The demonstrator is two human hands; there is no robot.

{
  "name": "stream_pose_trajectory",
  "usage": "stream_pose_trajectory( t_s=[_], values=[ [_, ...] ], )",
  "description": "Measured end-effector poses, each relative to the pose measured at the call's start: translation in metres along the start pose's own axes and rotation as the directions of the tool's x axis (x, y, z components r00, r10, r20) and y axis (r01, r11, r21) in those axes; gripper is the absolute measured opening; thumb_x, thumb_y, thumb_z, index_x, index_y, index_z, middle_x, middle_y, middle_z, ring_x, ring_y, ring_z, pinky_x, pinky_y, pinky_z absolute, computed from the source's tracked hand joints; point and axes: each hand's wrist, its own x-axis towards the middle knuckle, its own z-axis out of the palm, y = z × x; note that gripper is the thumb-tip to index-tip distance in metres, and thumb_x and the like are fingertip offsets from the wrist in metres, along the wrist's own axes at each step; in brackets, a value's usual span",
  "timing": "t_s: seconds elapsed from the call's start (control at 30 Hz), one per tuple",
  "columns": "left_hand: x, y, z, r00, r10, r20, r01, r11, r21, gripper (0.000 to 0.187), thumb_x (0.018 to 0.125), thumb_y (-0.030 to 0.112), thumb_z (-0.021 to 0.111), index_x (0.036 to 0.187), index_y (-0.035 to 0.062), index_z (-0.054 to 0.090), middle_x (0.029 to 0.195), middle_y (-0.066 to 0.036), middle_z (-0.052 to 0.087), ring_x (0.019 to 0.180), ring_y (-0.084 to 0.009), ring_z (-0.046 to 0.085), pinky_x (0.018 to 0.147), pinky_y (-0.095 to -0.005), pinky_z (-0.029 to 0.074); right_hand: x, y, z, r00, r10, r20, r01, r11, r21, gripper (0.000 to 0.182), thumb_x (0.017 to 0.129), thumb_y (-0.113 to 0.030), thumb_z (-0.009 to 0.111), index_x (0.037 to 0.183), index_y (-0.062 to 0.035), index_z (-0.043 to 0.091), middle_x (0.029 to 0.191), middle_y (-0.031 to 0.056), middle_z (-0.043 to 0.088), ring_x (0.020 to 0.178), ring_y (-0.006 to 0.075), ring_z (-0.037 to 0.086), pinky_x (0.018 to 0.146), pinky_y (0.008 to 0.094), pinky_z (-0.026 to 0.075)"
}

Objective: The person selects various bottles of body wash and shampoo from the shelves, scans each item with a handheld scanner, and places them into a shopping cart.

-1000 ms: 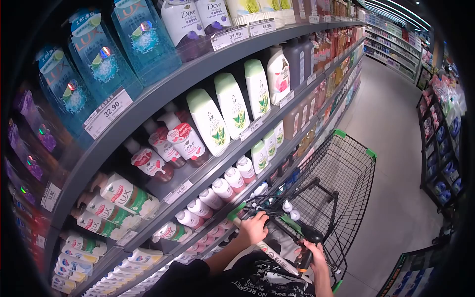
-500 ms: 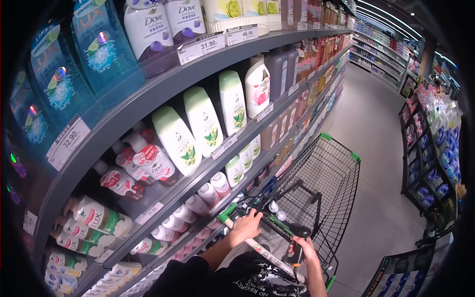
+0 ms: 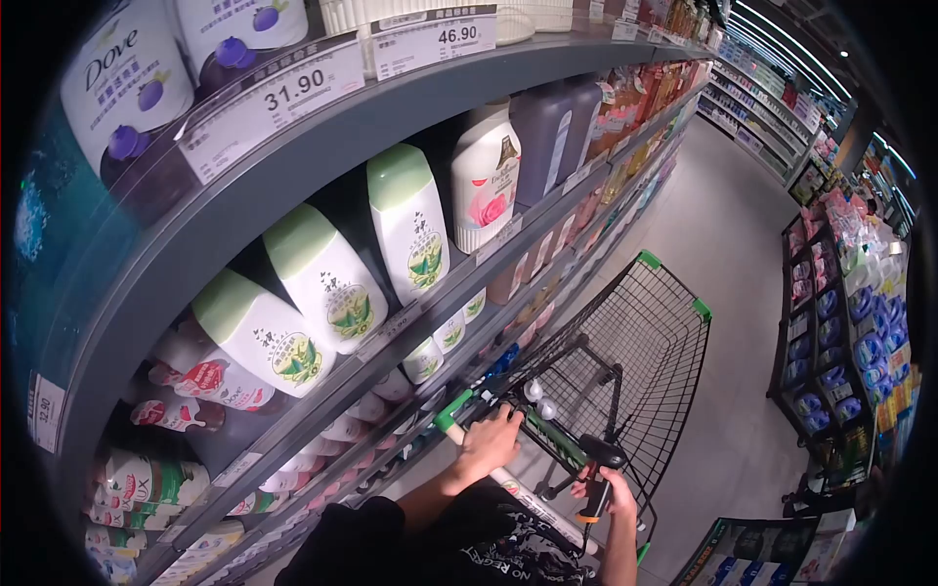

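Note:
A black wire shopping cart (image 3: pixel 657 337) with green corners stands in front of me. My left hand (image 3: pixel 491 441) rests over its pale push handle (image 3: pixel 532 500), near the green left end, with the fingers curled over the bar. My right hand (image 3: pixel 616 491) is closed around the grip of a black handheld barcode scanner (image 3: pixel 602 451), which has an orange part low on the grip. The scanner is held upright above the right side of the handle. Two small white round-ended items (image 3: pixel 543 401) are at the near left of the cart.
Shelves of bottles run along my left, with white and green bottles (image 3: pixel 327 278), a pink-flower bottle (image 3: pixel 487 181) and price tags (image 3: pixel 283 98). A grey-floored aisle (image 3: pixel 699 215) leads ahead. On the right stands a display rack (image 3: pixel 831 332); a low display (image 3: pixel 747 557) is closer.
I have moved forward along the shelf, so the bottles shift left and look larger. The right hand with the scanner has risen slightly, and the scanner is now more upright and in plainer view.

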Motion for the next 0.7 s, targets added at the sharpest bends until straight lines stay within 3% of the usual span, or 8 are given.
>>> stream_pose_trajectory(
  t_s=[0.23,0.37,0.43,0.5,0.57,0.63,0.7],
  values=[
    [0.038,0.018,-0.001,1.000,-0.015,0.002,0.015,1.000,0.008,0.046,0.081,0.024,0.069,0.119,0.0062,0.050,0.126,-0.018,0.049,0.089,-0.0352,0.068,0.071,-0.0460,0.056,0.015,-0.027,-0.022,0.998,-0.014,-0.063,0.018,0.998,0.066,0.051,0.074,-0.038,0.068,0.104,0.0021,0.055,0.094,0.0169,0.062,0.082,0.0409,0.066,0.071,0.0519,0.056],
    [0.062,0.019,0.009,0.998,-0.038,-0.044,0.040,0.999,0.025,0.047,0.080,0.024,0.070,0.119,0.0080,0.050,0.129,-0.016,0.050,0.088,-0.0347,0.068,0.072,-0.0458,0.056,0.032,-0.040,-0.041,0.999,0.022,-0.027,-0.019,0.996,0.085,0.051,0.075,-0.036,0.068,0.105,0.0025,0.055,0.094,0.0173,0.062,0.084,0.0409,0.066,0.072,0.0520,0.057],
    [0.071,0.022,0.010,0.998,-0.056,-0.031,0.056,0.998,-0.006,0.050,0.080,0.024,0.066,0.126,0.0135,0.050,0.139,-0.015,0.045,0.085,-0.0371,0.068,0.073,-0.0475,0.056,0.036,-0.049,-0.045,1.000,0.009,0.020,-0.010,0.996,0.086,0.051,0.075,-0.035,0.069,0.105,0.0030,0.055,0.095,0.0176,0.062,0.084,0.0406,0.066,0.074,0.0519,0.057],
    [0.079,0.025,0.014,0.994,-0.076,-0.081,0.076,0.997,0.001,0.047,0.079,0.025,0.066,0.123,0.0164,0.052,0.138,-0.012,0.047,0.085,-0.0361,0.068,0.073,-0.0467,0.056,0.045,-0.056,-0.053,0.997,0.023,0.069,-0.030,0.995,0.099,0.050,0.075,-0.033,0.069,0.105,0.0040,0.055,0.095,0.0185,0.061,0.084,0.0403,0.066,0.075,0.0530,0.058],
    [0.085,0.027,0.019,0.972,-0.012,-0.234,0.001,0.999,-0.048,0.038,0.079,0.021,0.065,0.115,0.0126,0.054,0.129,-0.013,0.054,0.083,-0.0317,0.068,0.069,-0.0449,0.056,0.047,-0.066,-0.054,0.994,0.021,0.103,-0.031,0.994,0.102,0.049,0.075,-0.032,0.069,0.104,0.0045,0.055,0.094,0.0191,0.061,0.084,0.0402,0.066,0.074,0.0544,0.058],
    [0.098,0.032,0.019,0.966,-0.021,-0.257,0.008,0.999,-0.053,0.037,0.079,0.022,0.063,0.115,0.0148,0.055,0.128,-0.011,0.055,0.084,-0.0296,0.068,0.069,-0.0450,0.056,0.050,-0.076,-0.055,0.997,0.023,0.080,-0.029,0.996,0.081,0.048,0.077,-0.032,0.069,0.103,0.0060,0.055,0.093,0.0183,0.061,0.084,0.0392,0.067,0.073,0.0548,0.058],
    [0.111,0.044,0.018,0.974,-0.056,-0.218,0.058,0.998,0.001,0.037,0.080,0.021,0.063,0.115,0.0156,0.055,0.130,-0.009,0.054,0.085,-0.0294,0.068,0.069,-0.0453,0.055,0.057,-0.089,-0.066,0.990,0.014,0.143,-0.031,0.992,0.118,0.039,0.081,-0.023,0.065,0.103,0.0075,0.054,0.093,0.0212,0.062,0.085,0.0464,0.066,0.075,0.0532,0.058]
  ],
)
